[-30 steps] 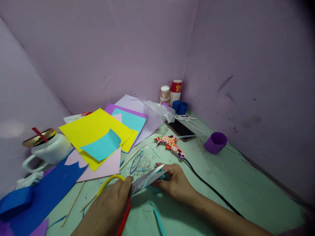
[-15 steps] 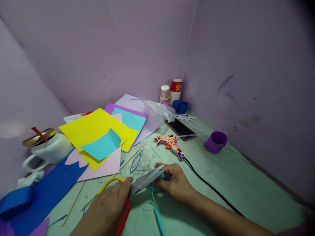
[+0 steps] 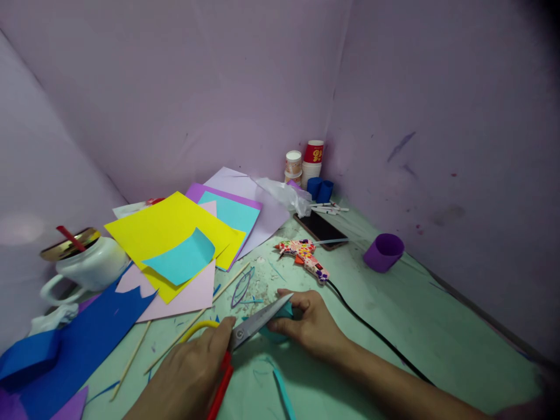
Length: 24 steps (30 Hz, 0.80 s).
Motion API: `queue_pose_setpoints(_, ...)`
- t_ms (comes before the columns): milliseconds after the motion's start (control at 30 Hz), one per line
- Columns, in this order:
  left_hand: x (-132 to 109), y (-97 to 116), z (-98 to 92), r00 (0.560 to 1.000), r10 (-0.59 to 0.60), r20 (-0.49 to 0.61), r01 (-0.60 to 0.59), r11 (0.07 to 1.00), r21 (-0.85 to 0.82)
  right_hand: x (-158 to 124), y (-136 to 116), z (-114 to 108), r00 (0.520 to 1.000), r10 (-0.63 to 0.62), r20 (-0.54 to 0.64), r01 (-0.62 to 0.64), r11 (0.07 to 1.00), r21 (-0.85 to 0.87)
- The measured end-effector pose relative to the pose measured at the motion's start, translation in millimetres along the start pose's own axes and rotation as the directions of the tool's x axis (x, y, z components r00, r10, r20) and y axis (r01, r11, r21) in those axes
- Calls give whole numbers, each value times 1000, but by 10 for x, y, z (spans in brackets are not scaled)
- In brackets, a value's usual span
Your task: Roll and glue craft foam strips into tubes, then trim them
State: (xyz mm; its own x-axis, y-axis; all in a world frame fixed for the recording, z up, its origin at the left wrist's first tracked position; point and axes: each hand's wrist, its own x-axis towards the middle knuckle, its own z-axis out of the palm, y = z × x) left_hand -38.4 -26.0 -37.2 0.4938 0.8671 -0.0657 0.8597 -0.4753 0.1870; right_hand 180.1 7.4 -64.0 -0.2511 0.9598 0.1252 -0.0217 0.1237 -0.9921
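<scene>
My left hand (image 3: 192, 359) grips a pair of scissors (image 3: 258, 322) with one yellow and one red handle. The blades are closed together and point up to the right. My right hand (image 3: 312, 324) pinches a curved piece of teal foam sheet (image 3: 280, 326), partly hidden behind the blades and my fingers. The blade tips lie over this piece, close to my right fingertips. A narrow light-blue strip (image 3: 284, 394) lies on the table just below my hands. Thin blue and purple offcuts (image 3: 242, 287) are scattered beyond the scissors.
A floral glue gun (image 3: 304, 259) with a black cord lies beyond my right hand, before a phone (image 3: 321, 229). A purple ring (image 3: 384, 252) stands right. Coloured sheets (image 3: 161, 224), wooden sticks (image 3: 131, 360), a blue sheet (image 3: 83, 350) and a white mug (image 3: 94, 265) are left.
The scissor blades have gone from slightly apart to closed. A thin curling strip that hung beneath the teal piece no longer shows there. Both hands stay in nearly the same place.
</scene>
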Motion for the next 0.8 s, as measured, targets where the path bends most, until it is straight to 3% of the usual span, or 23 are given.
queue_pose_setpoints(167,-36,-111,75,991,40,-127,-53,994,-96,15,60,2,993,119,20,-120,988,100)
queue_pose_setpoints(267,-16,-275,68,977,-60,-204,37,993,-116,40,85,-14,981,190,26,-192,970,147)
queue_pose_setpoints(333,24,-374,5,961,-229,-157,223,973,-55,56,85,-30,981,191,32,-194,962,195)
queue_pose_setpoints(433,97,-453,-134,894,-447,-31,448,892,53,67,79,-51,984,170,61,-180,950,254)
queue_pose_setpoints(633,148,-550,-201,842,-539,19,539,842,-17,70,106,-69,989,113,95,-134,956,261)
queue_pose_setpoints(800,115,-675,-178,837,-547,11,546,835,-73,91,120,-76,987,60,152,-105,945,309)
